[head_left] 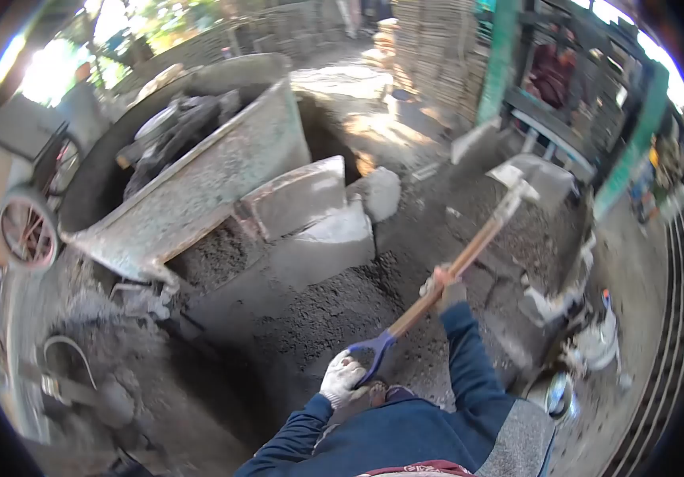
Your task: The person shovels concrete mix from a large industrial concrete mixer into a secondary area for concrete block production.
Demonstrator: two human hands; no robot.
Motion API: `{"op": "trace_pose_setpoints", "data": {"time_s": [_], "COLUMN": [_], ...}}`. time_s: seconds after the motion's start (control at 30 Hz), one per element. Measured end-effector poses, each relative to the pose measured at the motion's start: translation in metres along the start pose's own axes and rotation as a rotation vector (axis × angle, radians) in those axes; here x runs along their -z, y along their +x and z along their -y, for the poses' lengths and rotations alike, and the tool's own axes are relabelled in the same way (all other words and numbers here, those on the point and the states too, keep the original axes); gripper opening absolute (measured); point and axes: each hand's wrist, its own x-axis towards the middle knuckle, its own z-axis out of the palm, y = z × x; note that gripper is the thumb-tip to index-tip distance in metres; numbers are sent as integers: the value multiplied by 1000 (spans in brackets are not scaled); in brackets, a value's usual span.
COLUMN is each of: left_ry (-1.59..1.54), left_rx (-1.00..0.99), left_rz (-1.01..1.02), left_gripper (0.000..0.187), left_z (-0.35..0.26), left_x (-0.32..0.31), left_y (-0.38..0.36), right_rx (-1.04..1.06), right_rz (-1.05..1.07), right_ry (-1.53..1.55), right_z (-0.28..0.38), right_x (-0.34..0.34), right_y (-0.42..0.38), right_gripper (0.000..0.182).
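the shovel slants forward, its blade near the green-framed machine; the left hand clasps its blue handle, the right hand wraps the shaft. if the right hand's hold slackened, the blade could roll and tip any load onto the grit.

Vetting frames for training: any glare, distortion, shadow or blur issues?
Head view: glare blows out the upper left, beyond the large weathered metal tub; head view: black rounded corners, lines bowing at the right edge; head view: deep shadow left of the white-gloved left hand; head view: the blue-handled, wooden-shafted shovel reads fairly clear, far background softer.
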Motion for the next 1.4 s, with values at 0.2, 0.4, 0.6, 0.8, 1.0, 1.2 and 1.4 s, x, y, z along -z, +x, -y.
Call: {"op": "trace_pose_setpoints", "data": {"time_s": [0.2,0.4,0.6,0.8,1.0,1.2,1.4], "left_ry": [64,-731,-1016,-1204,-1616,-2150,-2080], "left_rx": [573,557,562,604,522,787,918], "left_rz": [-68,111,-279,-571,-287,-121,-119], "left_gripper": [44,33,15,25,25,22,24], "left_z": [22,23,43,57,115,206,180], "left_x": [1,-7,-3,8,21,-7,-38], "left_y": [37,186,234,279,306,342,325], "right_rx": [60,234,569,342,66,-229,-533], "right_rz": [258,645,541,212,27,15,74], "right_ry": [-245,-758,-1213,-1678,-1321,-1359,-1357], "right_z": [-28,-3,53,-9,-2,35,69], "right_x": [-22,-61,-69,-52,-18,-18,10], "right_y": [9,32,1,-61,-75,-111,-116], "right_gripper": [17,27,74,68,35,31,40]}}
